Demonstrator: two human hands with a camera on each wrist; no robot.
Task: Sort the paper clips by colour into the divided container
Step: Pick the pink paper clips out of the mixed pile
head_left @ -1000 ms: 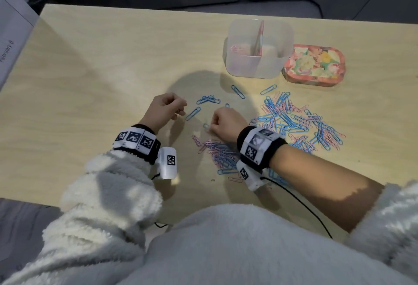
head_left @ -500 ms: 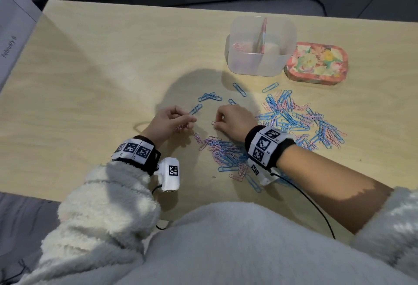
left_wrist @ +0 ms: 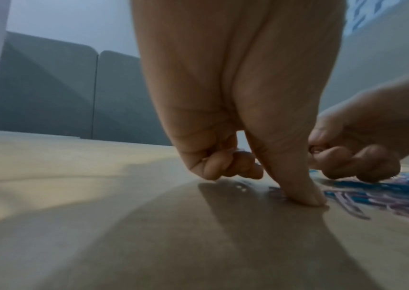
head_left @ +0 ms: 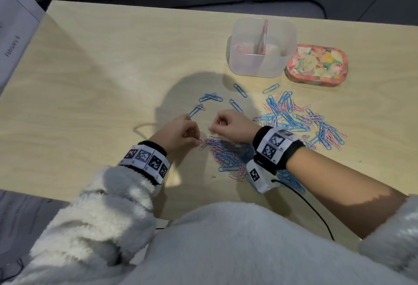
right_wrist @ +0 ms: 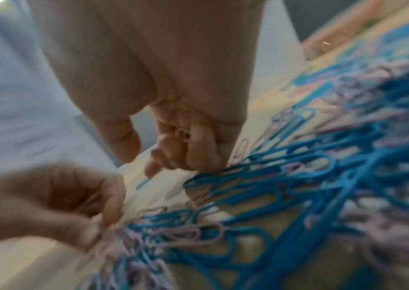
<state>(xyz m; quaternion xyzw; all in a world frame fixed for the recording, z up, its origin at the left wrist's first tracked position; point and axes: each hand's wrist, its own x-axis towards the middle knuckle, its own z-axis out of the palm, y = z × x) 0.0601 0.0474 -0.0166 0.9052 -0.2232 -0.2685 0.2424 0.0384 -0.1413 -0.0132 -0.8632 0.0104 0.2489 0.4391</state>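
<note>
Blue and pink paper clips lie in a near pile [head_left: 226,155] and a wider pile [head_left: 294,117] to the right. The clear divided container [head_left: 255,67] stands at the back, with pink clips [head_left: 241,47] in its left compartment. My left hand [head_left: 192,135] is at the near pile's left edge, fingers curled, thumb [left_wrist: 307,196] pressing on pink clips there. My right hand [head_left: 217,126] hovers just beyond that pile. Its curled fingers [right_wrist: 198,145] hold a pink clip [right_wrist: 183,134] in the palm.
A floral tin [head_left: 316,65] sits right of the container. Loose blue clips [head_left: 209,97] lie beyond my hands. A paper calendar [head_left: 13,35] hangs over the table's left edge. A black cable [head_left: 312,207] trails from my right wrist. Dark sofa cushions stand behind the table.
My left hand has come nearer and rightward to the edge of the near pile. The right hand has shifted slightly away from me, and the two hands are now closer together.
</note>
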